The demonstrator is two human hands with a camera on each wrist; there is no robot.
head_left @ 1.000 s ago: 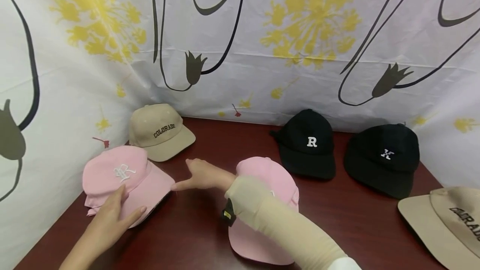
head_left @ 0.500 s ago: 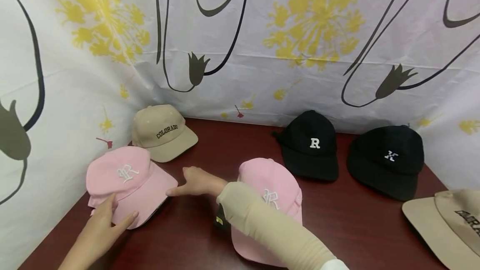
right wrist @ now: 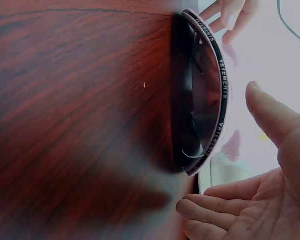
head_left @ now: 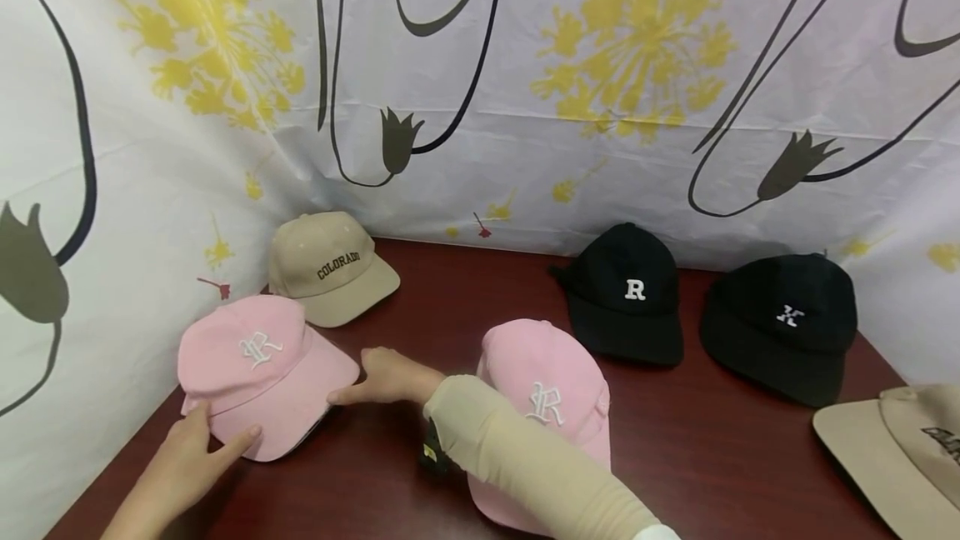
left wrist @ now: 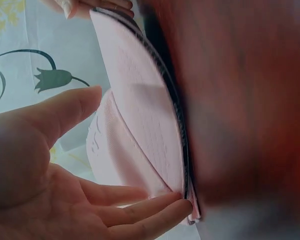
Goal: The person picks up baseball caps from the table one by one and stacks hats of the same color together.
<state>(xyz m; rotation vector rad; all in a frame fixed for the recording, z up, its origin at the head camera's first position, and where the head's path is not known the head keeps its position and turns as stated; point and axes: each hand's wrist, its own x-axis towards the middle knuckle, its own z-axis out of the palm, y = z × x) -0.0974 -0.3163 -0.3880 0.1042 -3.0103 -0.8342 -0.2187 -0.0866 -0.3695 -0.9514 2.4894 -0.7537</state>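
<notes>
A pink cap (head_left: 258,365) with a white embroidered letter lies at the table's left. My left hand (head_left: 197,450) rests with straight fingers against its near left edge. My right hand (head_left: 381,377) reaches across, its fingertips touching the right rim of the brim. The left wrist view shows my left hand (left wrist: 90,200) with an open palm, its fingertips against the pink cap (left wrist: 140,130). In the right wrist view my right hand (right wrist: 260,200) is open beside the brim's dark underside (right wrist: 205,105). A second pink cap (head_left: 551,382) lies partly under my right forearm.
On the dark red table (head_left: 465,290) a beige COLORADO cap (head_left: 330,267) sits behind the left pink cap. A black R cap (head_left: 628,294) and a black K cap (head_left: 780,325) sit at the back right. Another beige cap (head_left: 900,452) is cut off at the right. A flowered cloth (head_left: 525,90) hangs behind.
My left hand has slid off the brim's top to the cap's near edge. My right hand has drawn slightly nearer, still at the brim's right rim.
</notes>
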